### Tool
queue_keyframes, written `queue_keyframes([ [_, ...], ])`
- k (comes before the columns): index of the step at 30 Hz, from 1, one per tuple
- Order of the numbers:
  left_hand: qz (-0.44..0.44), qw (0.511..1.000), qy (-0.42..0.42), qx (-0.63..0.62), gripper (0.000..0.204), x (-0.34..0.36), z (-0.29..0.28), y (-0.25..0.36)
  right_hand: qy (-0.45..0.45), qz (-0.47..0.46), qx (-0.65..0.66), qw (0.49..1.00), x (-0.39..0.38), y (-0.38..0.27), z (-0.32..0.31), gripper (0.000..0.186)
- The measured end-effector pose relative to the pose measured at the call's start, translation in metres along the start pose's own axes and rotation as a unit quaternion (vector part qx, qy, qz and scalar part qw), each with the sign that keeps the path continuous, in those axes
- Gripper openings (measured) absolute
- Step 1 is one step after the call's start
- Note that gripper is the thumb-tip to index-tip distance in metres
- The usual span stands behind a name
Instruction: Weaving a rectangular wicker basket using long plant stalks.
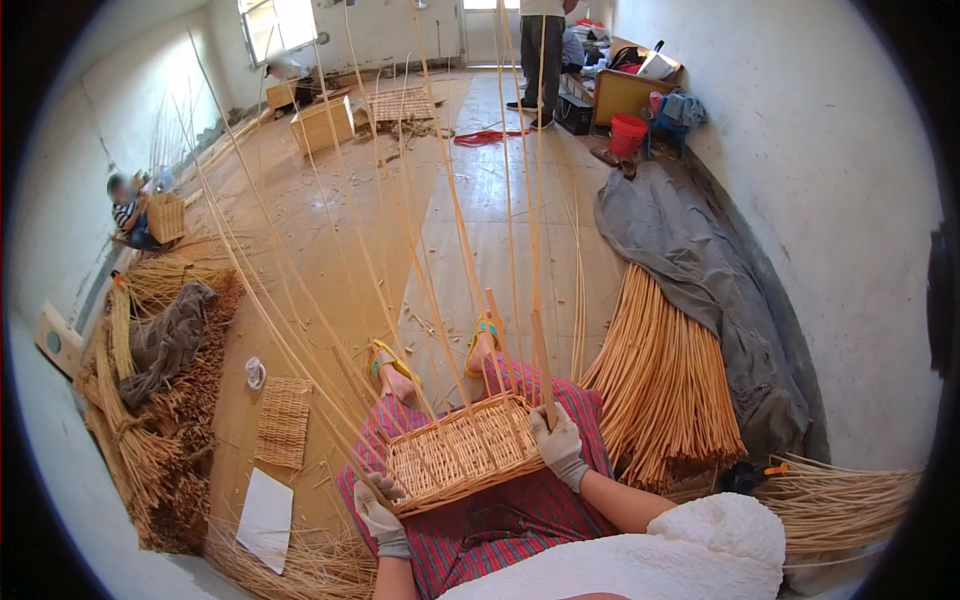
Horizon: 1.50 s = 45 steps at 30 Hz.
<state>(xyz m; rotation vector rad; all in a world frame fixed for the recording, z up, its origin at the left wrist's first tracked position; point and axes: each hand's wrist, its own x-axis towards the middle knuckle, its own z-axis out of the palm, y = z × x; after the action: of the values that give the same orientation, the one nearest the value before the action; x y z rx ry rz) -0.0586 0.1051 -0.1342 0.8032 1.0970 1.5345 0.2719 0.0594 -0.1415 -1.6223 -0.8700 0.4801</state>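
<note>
A partly woven wicker basket rests tilted on my lap, over a red and blue striped cloth. Its rectangular base has a low woven rim, and long thin stakes rise from the edges, spreading up and away from me. In a pale work glove, my left hand grips the near left corner, fingers curled over the rim. My right hand, gloved too, is closed round the right end of the basket, its thumb by a thick corner stake.
Right of me lies a big bundle of wicker rods under a grey cloth. More rods are heaped at left, near a flat woven panel and a white sheet. Other people work farther off; a red bucket stands by the right wall.
</note>
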Motion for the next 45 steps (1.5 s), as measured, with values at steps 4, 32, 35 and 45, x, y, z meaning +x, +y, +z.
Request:
queue_keyframes([
  [4,0.002,1.000,-0.005,0.025,0.049,-0.001,-0.001,-0.002,-0.005,0.026,-0.010,1.000,0.002,-0.001,0.000,0.018],
  [32,0.016,0.994,0.013,0.103,0.005,-0.006,0.019,-0.003,-0.275,-0.253,-0.565,0.736,0.320,-0.196,-0.103,0.029],
  [35,0.018,0.992,0.009,0.123,0.006,-0.006,0.018,-0.004,-0.092,-0.223,-0.771,0.589,0.410,-0.284,-0.114,0.032],
  [45,0.010,0.992,0.005,0.123,0.009,-0.008,0.012,-0.005,0.000,-0.037,-0.535,0.844,0.435,-0.284,-0.100,0.062],
])
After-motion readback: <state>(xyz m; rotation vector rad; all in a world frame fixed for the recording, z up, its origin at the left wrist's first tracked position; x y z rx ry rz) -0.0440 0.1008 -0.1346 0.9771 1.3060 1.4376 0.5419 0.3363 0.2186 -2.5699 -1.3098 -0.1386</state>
